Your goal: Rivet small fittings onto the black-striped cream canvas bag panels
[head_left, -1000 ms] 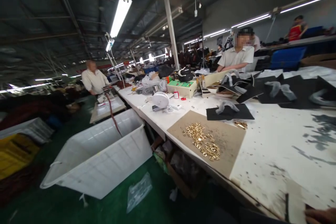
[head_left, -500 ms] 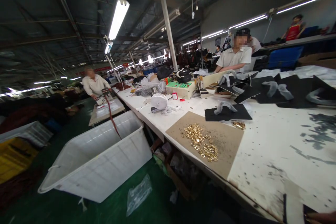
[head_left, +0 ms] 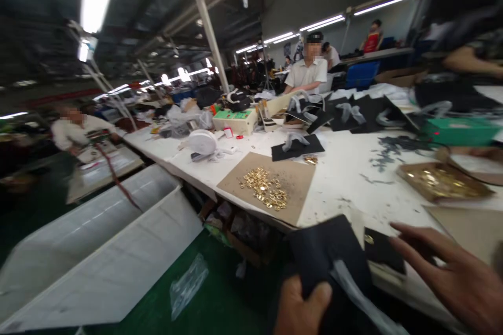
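My left hand (head_left: 301,306) grips a flat black panel (head_left: 328,246) by its lower left edge, thumb on its face. A strip of translucent wrapping (head_left: 356,293) hangs from the panel's front. To the right, my right hand (head_left: 456,272) is open, fingers stretched out to the left, holding nothing that I can see. Its fingertips are close to a smaller black piece (head_left: 387,254) at the table edge, which has a gold-coloured ring on it. A pile of gold-coloured metal fittings (head_left: 263,186) lies on a brown board (head_left: 296,175) farther up the table.
A white table (head_left: 341,167) runs across, with a box of gold parts (head_left: 446,180), a green box (head_left: 459,131), a white roll (head_left: 202,142) and wrapped black panels (head_left: 349,112). Left stands a large white bin (head_left: 129,251). Co-workers are beyond, one across the table (head_left: 306,73).
The view has swung right, bringing the box of gold parts and green box into sight. Both my hands now show, the left one with the black panel.
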`<move>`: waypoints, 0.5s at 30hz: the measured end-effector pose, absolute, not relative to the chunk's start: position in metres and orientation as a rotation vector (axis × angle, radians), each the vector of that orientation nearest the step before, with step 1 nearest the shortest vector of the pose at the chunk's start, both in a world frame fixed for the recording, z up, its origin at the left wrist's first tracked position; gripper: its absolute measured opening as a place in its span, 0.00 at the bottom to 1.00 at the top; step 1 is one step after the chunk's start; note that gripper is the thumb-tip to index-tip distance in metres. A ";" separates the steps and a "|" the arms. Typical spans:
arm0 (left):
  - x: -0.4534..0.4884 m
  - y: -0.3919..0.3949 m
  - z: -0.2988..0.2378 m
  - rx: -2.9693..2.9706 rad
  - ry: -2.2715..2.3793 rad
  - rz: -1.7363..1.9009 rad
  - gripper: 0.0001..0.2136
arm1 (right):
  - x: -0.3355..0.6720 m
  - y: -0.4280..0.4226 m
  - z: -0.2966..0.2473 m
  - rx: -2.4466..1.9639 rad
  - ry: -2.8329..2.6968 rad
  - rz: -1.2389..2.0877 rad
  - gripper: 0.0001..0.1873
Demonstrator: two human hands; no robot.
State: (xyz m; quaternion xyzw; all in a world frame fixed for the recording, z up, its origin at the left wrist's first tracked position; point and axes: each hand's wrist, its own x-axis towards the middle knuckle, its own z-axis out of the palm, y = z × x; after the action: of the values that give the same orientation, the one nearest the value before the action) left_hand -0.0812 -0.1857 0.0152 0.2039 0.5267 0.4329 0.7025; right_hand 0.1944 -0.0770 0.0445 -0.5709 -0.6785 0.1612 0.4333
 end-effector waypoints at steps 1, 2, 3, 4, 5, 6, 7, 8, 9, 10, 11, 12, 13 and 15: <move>-0.079 -0.181 0.022 0.538 1.212 1.008 0.28 | 0.186 -0.089 0.062 -1.387 -1.709 0.435 0.18; -0.077 -0.175 0.030 0.623 1.235 1.039 0.28 | 0.177 -0.099 0.077 -1.344 -1.719 0.455 0.17; -0.075 -0.169 0.039 0.698 1.242 1.058 0.27 | 0.167 -0.107 0.088 -1.310 -1.757 0.488 0.16; -0.072 -0.164 0.048 0.768 1.250 1.062 0.27 | 0.158 -0.113 0.095 -1.297 -1.821 0.550 0.16; -0.068 -0.161 0.056 0.828 1.257 1.055 0.26 | 0.150 -0.118 0.100 -1.292 -1.870 0.590 0.17; -0.064 -0.158 0.062 0.889 1.265 1.046 0.24 | 0.144 -0.122 0.103 -1.300 -1.918 0.636 0.19; -0.060 -0.158 0.067 0.957 1.274 1.041 0.23 | 0.139 -0.125 0.104 -1.318 -1.951 0.671 0.23; -0.055 -0.159 0.070 1.041 1.278 1.046 0.22 | 0.136 -0.128 0.105 -1.338 -1.968 0.693 0.27; -0.050 -0.161 0.070 1.149 1.272 1.056 0.21 | 0.134 -0.131 0.107 -1.355 -1.981 0.720 0.31; -0.044 -0.163 0.069 1.276 1.264 1.068 0.20 | 0.133 -0.133 0.109 -1.363 -1.988 0.749 0.33; -0.039 -0.167 0.066 1.413 1.262 1.078 0.20 | 0.132 -0.135 0.111 -1.360 -1.986 0.784 0.33; -0.034 -0.170 0.063 1.550 1.265 1.080 0.23 | 0.132 -0.136 0.113 -1.340 -1.976 0.826 0.31; -0.031 -0.173 0.059 1.678 1.267 1.072 0.26 | 0.133 -0.137 0.115 -1.314 -1.957 0.877 0.27; -0.028 -0.176 0.053 1.884 1.245 1.035 0.34 | 0.136 -0.137 0.115 -1.288 -1.883 0.957 0.16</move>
State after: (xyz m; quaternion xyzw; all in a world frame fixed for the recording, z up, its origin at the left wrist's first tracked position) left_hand -0.0276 -0.1760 0.0526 0.7177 0.4743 0.3945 0.3230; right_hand 0.1364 -0.1366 0.1151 -0.4919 -0.7192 0.3655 0.3274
